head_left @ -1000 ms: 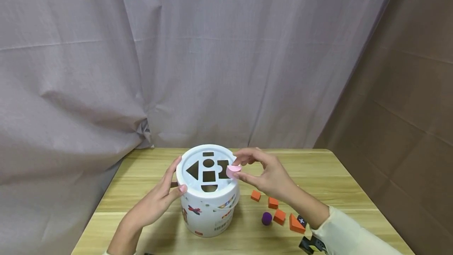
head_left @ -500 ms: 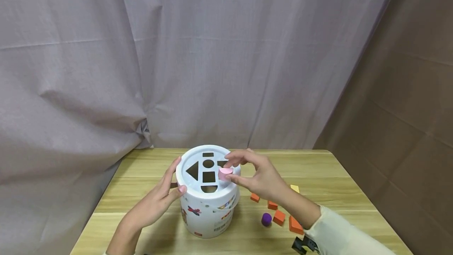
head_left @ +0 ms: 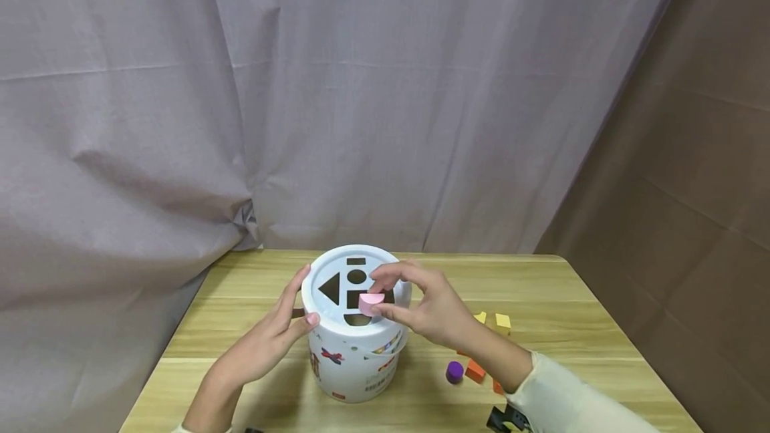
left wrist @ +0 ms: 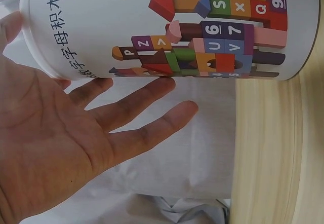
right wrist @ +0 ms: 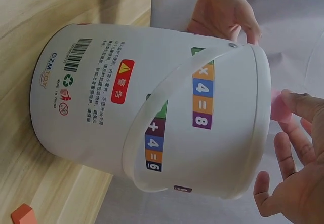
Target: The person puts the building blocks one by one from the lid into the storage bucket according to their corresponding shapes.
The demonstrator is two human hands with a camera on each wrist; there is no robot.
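Note:
A white bucket (head_left: 355,366) with printed block pictures stands upright; its lid (head_left: 333,267) has triangular, round, rectangular and half-round openings. My left hand (head_left: 265,346) rests against the left side of the bucket, thumb and index fingertips at the lid's rim. In the left wrist view, the other fingers of that hand extend straight along the wall. Above the lid, my right hand (head_left: 430,299) pinches a pink half-round block (head_left: 370,305) between thumb and fingers. That block overlaps the square opening and lies just behind the half-round opening (head_left: 357,320) in the head view.
On the table (head_left: 186,359), right of the bucket, lie a purple cylinder (head_left: 454,372), an orange block (head_left: 475,371) and a yellow block (head_left: 502,323). My right forearm partly hides other blocks. Grey cloth (head_left: 385,119) hangs behind the table.
My right hand has carried the pink half-round block left and toward me across the lid, from its right edge to near the front half-round opening. My left hand has stayed at the bucket.

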